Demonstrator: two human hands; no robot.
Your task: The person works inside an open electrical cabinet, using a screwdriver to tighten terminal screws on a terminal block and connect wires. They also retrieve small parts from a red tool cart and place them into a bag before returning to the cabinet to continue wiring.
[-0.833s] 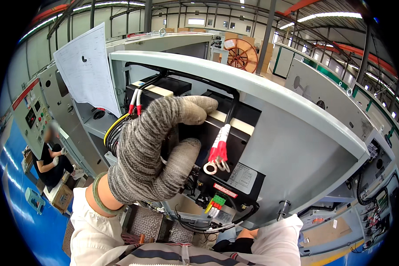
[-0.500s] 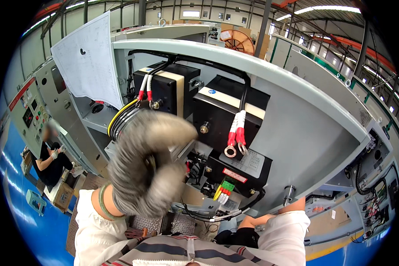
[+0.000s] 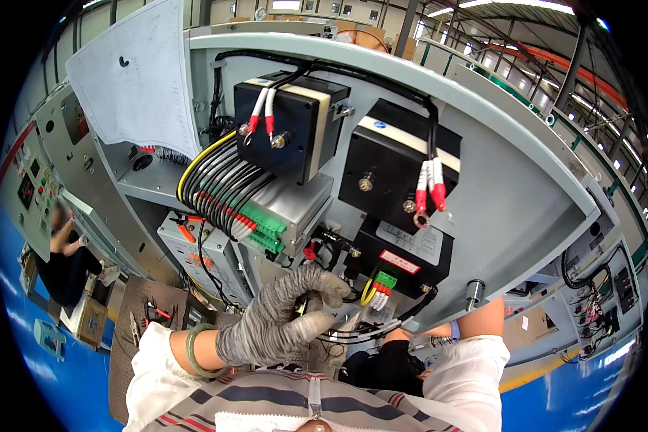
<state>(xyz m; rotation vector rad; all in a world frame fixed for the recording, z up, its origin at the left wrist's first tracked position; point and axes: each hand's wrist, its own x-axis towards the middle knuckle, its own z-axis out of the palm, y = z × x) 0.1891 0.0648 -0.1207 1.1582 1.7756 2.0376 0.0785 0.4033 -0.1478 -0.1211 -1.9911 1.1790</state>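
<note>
My left hand (image 3: 288,315), in a grey knitted glove, is in front of the cabinet's lower middle, beside a green terminal plug (image 3: 386,279) with yellow and white wires. Its fingers are curled around a small brass-coloured bit that I cannot make out. My right forearm (image 3: 484,318) goes up behind the lower edge of the grey metal panel (image 3: 511,209), which hides the hand. Two black block-shaped components (image 3: 284,129) with brass studs are mounted on the panel. Red-sleeved ring-lug cables (image 3: 430,187) hang at the right block, another pair (image 3: 261,115) at the left one.
A bundle of black wires (image 3: 216,180) curves into green terminal blocks (image 3: 266,230). Orange-handled pliers (image 3: 184,229) rest on a grey box. A paper drawing (image 3: 133,79) hangs at the upper left. One person (image 3: 65,266) sits at far left; another's dark clothing (image 3: 385,371) shows below the panel.
My left hand has dropped from in front of the wire bundle to below the terminal blocks, uncovering them. The view has shifted, so the cabinet sits slightly differently. My right hand stays hidden.
</note>
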